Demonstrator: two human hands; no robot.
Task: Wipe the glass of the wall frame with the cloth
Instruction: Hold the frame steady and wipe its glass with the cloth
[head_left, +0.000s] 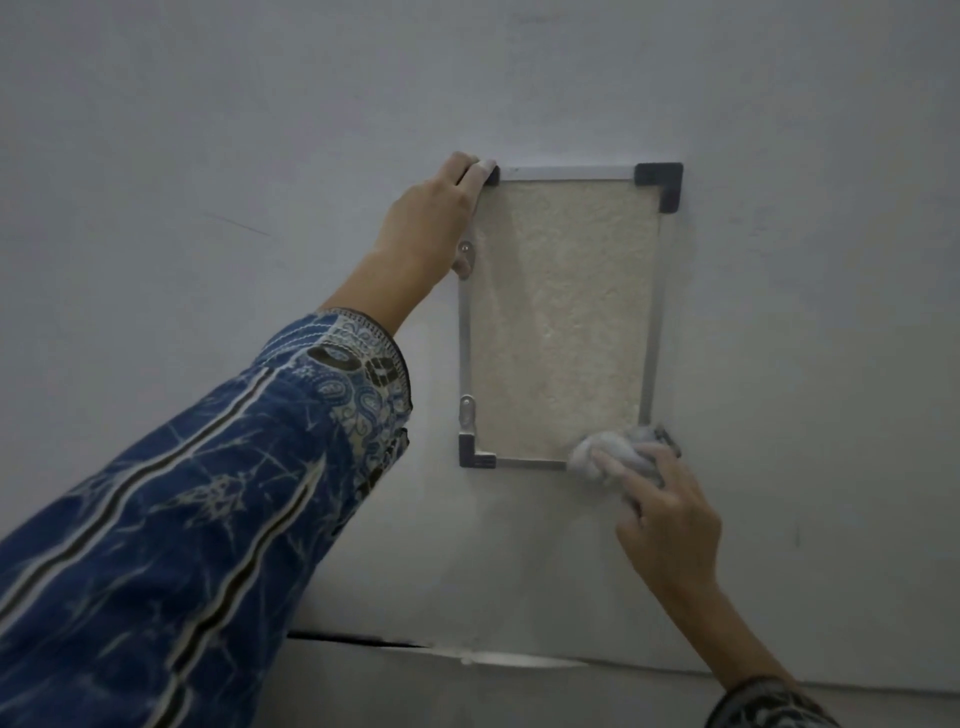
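From the head view, the wall frame (652, 338) hangs upright on a pale wall (208, 130). It has thin silvery rails and dark corner pieces (662, 182). Its glass (561, 312) covers a rough, cream-coloured backing. Two small clips (466, 410) sit along the left rail.

The left hand (434, 218), coming out of a blue patterned sleeve (182, 493), holds the frame's upper left corner. The fingers are bent over the corner piece and the thumb lies against the left rail.

The right hand (670, 519) is down at the lower right corner, fingers closed around a bunched grey cloth (610, 449). The cloth is pressed against the bottom right of the glass and hides that corner of the frame.
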